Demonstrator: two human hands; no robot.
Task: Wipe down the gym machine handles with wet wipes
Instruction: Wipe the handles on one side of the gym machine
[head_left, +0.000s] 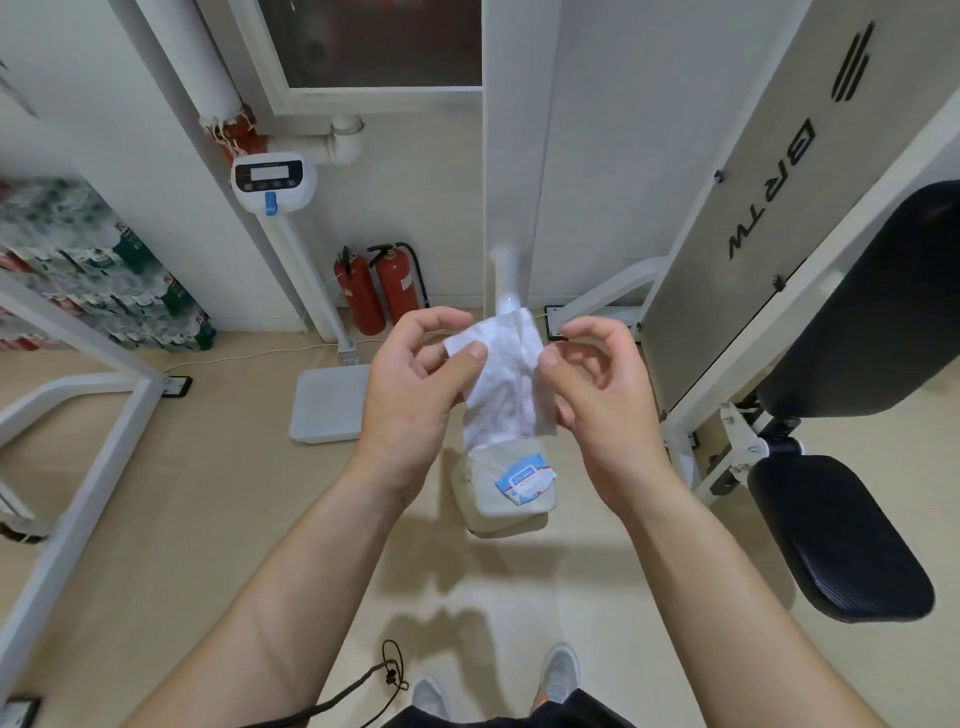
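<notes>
Pinching the wet wipe (501, 379) between thumb and fingertips of each hand, I hold it up in front of my chest so I can pull the folds apart before it touches any handle. My left hand (415, 384) grips the upper left edge and my right hand (597, 384) grips the right edge, both clamped on the sheet and neither free. I keep it over the wipes pack (524, 480), which sits on a beige pouch (501, 512) just below my hands; what the pouch rests on is hidden from me. The wipe is white, faintly textured, still creased and partly doubled over itself, hanging limp at its lower end. The gym machine (737, 249) stands to my right with its black pads (836, 535); I judge the wiping itself has not begun.
</notes>
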